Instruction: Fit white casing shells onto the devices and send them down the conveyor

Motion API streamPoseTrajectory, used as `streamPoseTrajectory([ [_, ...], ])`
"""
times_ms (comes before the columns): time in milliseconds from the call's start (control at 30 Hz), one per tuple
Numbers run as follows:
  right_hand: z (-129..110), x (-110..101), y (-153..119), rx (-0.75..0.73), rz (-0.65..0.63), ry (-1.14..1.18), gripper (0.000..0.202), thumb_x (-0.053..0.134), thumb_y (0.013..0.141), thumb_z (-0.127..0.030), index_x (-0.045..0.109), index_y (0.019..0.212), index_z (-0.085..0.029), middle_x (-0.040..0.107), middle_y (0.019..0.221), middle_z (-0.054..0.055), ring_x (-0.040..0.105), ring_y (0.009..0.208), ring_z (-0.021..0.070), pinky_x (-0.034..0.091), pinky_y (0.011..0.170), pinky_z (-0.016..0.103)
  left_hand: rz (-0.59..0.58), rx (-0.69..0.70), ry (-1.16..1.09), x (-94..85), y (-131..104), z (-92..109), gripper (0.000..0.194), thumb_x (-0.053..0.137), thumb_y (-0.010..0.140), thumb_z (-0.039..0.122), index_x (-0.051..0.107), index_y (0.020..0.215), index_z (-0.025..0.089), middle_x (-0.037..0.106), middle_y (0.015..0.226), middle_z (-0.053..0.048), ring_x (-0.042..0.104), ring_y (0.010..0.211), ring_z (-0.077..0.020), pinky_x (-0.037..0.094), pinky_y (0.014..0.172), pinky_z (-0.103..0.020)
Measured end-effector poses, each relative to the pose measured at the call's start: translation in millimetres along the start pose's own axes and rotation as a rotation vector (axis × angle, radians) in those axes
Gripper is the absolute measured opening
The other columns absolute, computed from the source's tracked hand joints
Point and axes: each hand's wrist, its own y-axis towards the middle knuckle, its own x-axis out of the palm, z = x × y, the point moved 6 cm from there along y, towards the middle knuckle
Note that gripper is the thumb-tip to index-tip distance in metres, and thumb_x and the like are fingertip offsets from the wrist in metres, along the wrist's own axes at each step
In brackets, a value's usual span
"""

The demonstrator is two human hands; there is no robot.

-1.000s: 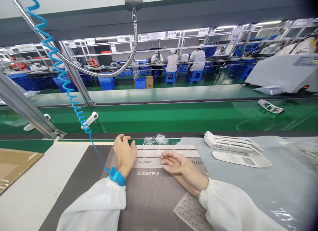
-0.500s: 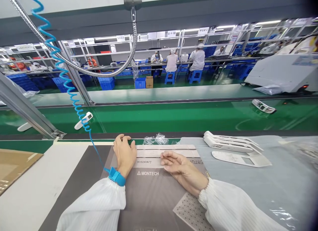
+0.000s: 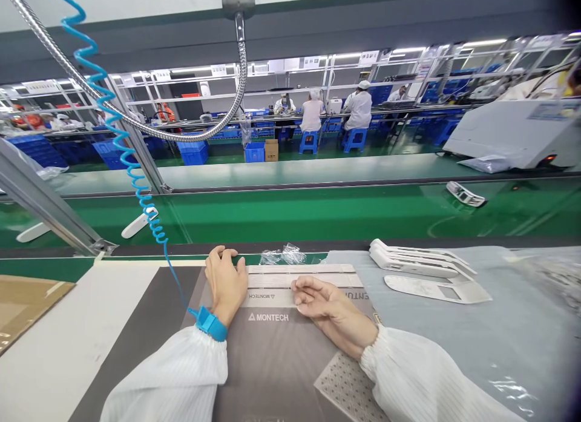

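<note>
My left hand (image 3: 226, 284), with a blue wrist strap (image 3: 210, 324) and coiled blue cord, rests at the upper left of a grey printed mat (image 3: 267, 355) marked MONTECH. Its fingers are bent loosely and apart, with nothing in them. Over the upper right part of the mat is my right hand (image 3: 333, 310), palm turned sideways, fingers curled and thumb near the fingertips; nothing shows between them. Small clear plastic bags (image 3: 290, 253) lie just beyond the mat. White curved plastic shells (image 3: 413, 264) lie to the right of my right hand.
Beyond the mat runs a green conveyor belt (image 3: 272, 213) carrying white handheld parts (image 3: 465, 194). A metal post (image 3: 49, 198) rises at left, near cardboard (image 3: 31, 304). A flexible metal hose (image 3: 200, 134) hangs above. A white machine (image 3: 512, 131) stands at back right; seated people work in the background.
The white parts on the belt have shifted left. My right thumb and fingertips have drawn slightly closer together; my left hand has hardly moved.
</note>
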Motion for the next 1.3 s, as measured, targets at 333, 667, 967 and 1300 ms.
streamPoseTrajectory([
  [333, 2.2, -3.9, 0.0, -0.008, 0.030, -0.014, 0.036, 0.090, 0.059, -0.018, 0.072, 0.090, -0.021, 0.064, 0.098, 0.001, 0.057, 0.087, 0.0094, 0.046, 0.078, 0.020, 0.011, 0.003, -0.005, 0.4, 0.2, -0.6, 0.017, 0.059, 0.086, 0.022, 0.063, 0.101, 0.015, 0.051, 0.125, -0.015, 0.048, 0.121, -0.0324, 0.040, 0.103, -0.049],
  [667, 0.9, -2.1, -1.5, -0.002, 0.037, -0.024, 0.030, 0.089, 0.064, -0.021, 0.073, 0.089, -0.020, 0.064, 0.096, 0.001, 0.054, 0.079, 0.0074, 0.045, 0.069, 0.018, 0.006, 0.008, -0.013, 0.4, -0.2, -0.6, 0.019, 0.058, 0.087, 0.022, 0.064, 0.102, 0.014, 0.051, 0.125, -0.016, 0.047, 0.122, -0.0328, 0.039, 0.104, -0.051],
  [967, 1.6, -1.6, -1.3, -0.005, 0.009, 0.008, 0.042, 0.090, 0.054, -0.011, 0.073, 0.091, -0.021, 0.065, 0.097, 0.000, 0.059, 0.087, 0.0092, 0.045, 0.083, 0.020, 0.008, 0.010, -0.016, 1.2, 0.1, -1.3, 0.018, 0.058, 0.086, 0.022, 0.064, 0.102, 0.015, 0.051, 0.125, -0.015, 0.047, 0.121, -0.0324, 0.039, 0.104, -0.050],
  [1300, -0.4, -1.1, -1.4, -0.009, 0.010, 0.024, 0.039, 0.085, 0.053, -0.004, 0.073, 0.086, -0.021, 0.063, 0.095, -0.001, 0.054, 0.076, 0.0074, 0.043, 0.065, 0.017, 0.003, 0.007, -0.013, 0.7, -0.5, -1.1, 0.018, 0.057, 0.087, 0.023, 0.063, 0.102, 0.015, 0.050, 0.124, -0.015, 0.047, 0.121, -0.0329, 0.039, 0.103, -0.049],
])
